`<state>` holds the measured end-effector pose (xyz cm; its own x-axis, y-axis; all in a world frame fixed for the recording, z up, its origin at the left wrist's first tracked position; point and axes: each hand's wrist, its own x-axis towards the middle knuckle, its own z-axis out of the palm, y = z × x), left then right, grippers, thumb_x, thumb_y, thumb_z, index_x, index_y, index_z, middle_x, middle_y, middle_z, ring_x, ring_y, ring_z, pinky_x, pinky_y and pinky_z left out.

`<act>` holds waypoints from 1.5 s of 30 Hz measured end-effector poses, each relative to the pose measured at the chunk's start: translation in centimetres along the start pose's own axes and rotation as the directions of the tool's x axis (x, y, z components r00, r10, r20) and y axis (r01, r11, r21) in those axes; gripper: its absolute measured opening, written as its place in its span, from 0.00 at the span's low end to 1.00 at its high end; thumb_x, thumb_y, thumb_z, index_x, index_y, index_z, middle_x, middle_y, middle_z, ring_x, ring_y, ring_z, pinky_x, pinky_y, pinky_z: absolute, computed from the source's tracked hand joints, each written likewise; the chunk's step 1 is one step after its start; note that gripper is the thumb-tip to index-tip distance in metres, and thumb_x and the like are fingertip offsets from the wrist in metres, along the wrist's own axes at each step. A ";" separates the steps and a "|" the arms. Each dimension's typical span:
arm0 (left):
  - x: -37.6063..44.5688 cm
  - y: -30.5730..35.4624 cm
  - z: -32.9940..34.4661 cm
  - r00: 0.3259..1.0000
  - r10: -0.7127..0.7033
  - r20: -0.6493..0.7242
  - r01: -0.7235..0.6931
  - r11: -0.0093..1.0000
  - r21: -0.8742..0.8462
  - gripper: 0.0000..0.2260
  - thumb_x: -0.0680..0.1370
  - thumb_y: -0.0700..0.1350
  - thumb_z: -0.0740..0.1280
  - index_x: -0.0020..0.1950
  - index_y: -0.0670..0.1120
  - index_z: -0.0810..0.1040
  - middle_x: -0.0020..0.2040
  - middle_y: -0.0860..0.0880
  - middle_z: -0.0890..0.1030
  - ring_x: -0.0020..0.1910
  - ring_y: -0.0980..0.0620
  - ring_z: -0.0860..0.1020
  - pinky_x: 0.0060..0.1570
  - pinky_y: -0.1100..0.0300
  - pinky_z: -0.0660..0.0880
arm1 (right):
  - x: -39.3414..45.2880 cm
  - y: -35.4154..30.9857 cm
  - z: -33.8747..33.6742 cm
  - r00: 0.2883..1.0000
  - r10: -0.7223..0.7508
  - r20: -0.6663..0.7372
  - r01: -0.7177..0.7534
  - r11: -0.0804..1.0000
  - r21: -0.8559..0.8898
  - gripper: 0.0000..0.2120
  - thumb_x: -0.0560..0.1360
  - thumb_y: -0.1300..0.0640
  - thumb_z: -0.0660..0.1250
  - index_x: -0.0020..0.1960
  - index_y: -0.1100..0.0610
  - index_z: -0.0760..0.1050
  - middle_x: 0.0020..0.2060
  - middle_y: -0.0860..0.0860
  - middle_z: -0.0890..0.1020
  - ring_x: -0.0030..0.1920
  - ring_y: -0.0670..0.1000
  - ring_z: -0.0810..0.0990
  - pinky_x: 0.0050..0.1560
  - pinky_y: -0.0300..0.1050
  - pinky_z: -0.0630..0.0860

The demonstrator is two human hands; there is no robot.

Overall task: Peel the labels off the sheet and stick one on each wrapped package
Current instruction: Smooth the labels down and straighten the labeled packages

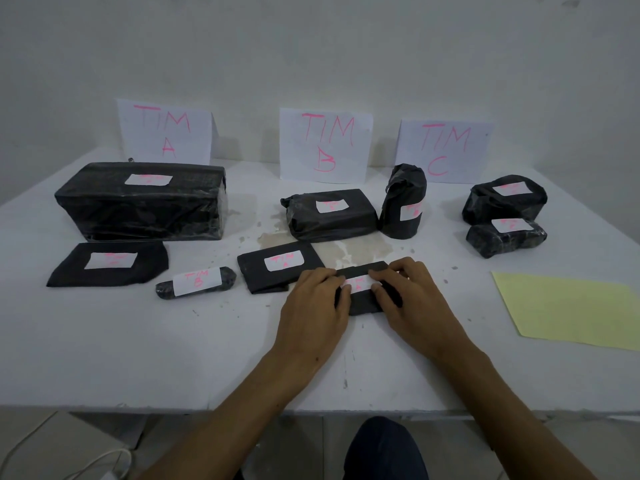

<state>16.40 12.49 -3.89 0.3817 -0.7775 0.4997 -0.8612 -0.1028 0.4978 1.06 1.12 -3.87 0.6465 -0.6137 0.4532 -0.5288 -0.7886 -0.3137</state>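
Nine black wrapped packages sit on the white bench [104,341], and I take the flat package [363,299] under my hands as my landmark. Far left of it and toward the wall lies the big box-shaped package [138,209], already wearing a label; I judge the labelled ones are parked out of the way below the paper signs. Just left of the flat package rests a thin folded package [277,275], its label facing up. My left hand [311,306] lies palm down on the flat package's left end, fingers fairly straight, fingertips pressing the label [358,282] flat. My right hand [412,299] mirrors it on the right end, fingers spread and pressing, nothing gripped. Both wrists come in low over the bench edge, I think to steady the package while the label is smoothed. Well right of it lies the yellow sheet [571,310], apparently bare.
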 end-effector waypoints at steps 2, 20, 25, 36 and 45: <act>0.1 -0.1 0.1 1.000 0.005 0.007 -0.005 1.000 0.011 0.09 0.79 0.43 0.68 0.56 0.41 0.84 0.55 0.45 0.83 0.55 0.49 0.79 0.58 0.65 0.67 | -0.1 -0.2 -0.1 0.999 -0.041 -0.003 0.040 0.997 -0.069 0.15 0.81 0.48 0.60 0.61 0.54 0.79 0.54 0.51 0.77 0.53 0.50 0.73 0.50 0.46 0.75; 0.2 -0.8 -1.5 1.000 0.000 0.008 0.001 0.997 -0.071 0.11 0.76 0.47 0.73 0.56 0.44 0.84 0.51 0.49 0.83 0.49 0.57 0.78 0.54 0.69 0.69 | 0.1 -2.6 -0.2 0.996 -0.084 0.031 0.090 0.950 -0.299 0.17 0.80 0.42 0.54 0.58 0.43 0.79 0.65 0.46 0.75 0.65 0.53 0.71 0.65 0.57 0.62; 0.3 -1.2 -1.6 0.999 0.023 0.048 -0.018 0.995 -0.098 0.12 0.77 0.50 0.72 0.57 0.46 0.82 0.52 0.50 0.81 0.48 0.60 0.74 0.52 0.75 0.64 | 0.2 -2.8 -0.1 0.991 -0.121 0.063 0.134 0.946 -0.297 0.17 0.81 0.41 0.53 0.60 0.42 0.78 0.66 0.46 0.75 0.66 0.52 0.71 0.64 0.57 0.62; 0.1 -1.9 -1.6 0.992 0.055 0.117 -0.042 0.993 -0.107 0.14 0.77 0.51 0.70 0.60 0.46 0.79 0.55 0.52 0.78 0.52 0.60 0.73 0.55 0.74 0.65 | 0.2 -2.8 0.0 0.980 -0.172 0.099 0.191 0.950 -0.247 0.19 0.81 0.41 0.51 0.62 0.41 0.77 0.67 0.47 0.74 0.66 0.53 0.70 0.63 0.57 0.62; -0.3 -1.3 -1.8 0.992 0.066 0.109 -0.060 0.996 -0.063 0.12 0.77 0.51 0.66 0.58 0.47 0.77 0.55 0.53 0.75 0.48 0.57 0.75 0.50 0.62 0.76 | -0.5 -2.8 -0.2 0.967 -0.254 0.022 0.252 0.938 -0.239 0.15 0.80 0.43 0.58 0.60 0.42 0.79 0.65 0.48 0.76 0.64 0.53 0.71 0.61 0.59 0.66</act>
<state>18.02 13.98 -3.46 0.2850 -0.8456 0.4513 -0.8596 -0.0171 0.5106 2.05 3.66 -3.03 0.7714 -0.3941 0.4996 -0.4646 -0.8853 0.0191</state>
